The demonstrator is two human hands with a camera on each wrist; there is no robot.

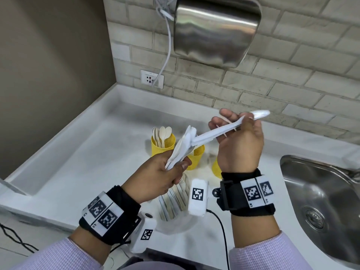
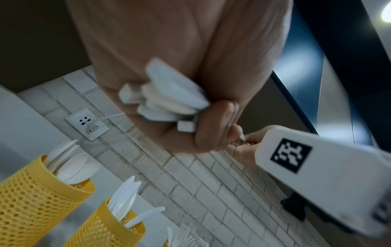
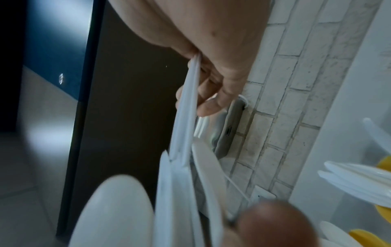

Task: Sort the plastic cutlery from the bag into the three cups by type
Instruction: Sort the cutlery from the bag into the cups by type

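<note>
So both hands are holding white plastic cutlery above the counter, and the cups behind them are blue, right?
Not quite: the cups are yellow, as the head view shows. The rest holds: the left hand and right hand both hold white plastic cutlery above the counter.

A white countertop [image 1: 81,152] runs into a corner beneath a pale brick wall, with a steel sink [image 1: 319,193] set into it at the right. Three yellow perforated cups stand on it in a row — the spoon cup [image 1: 163,145], the middle cup [image 1: 195,156], the right cup [image 1: 216,166] — and nearer lies a clear bag of cutlery [image 1: 173,203].
</note>
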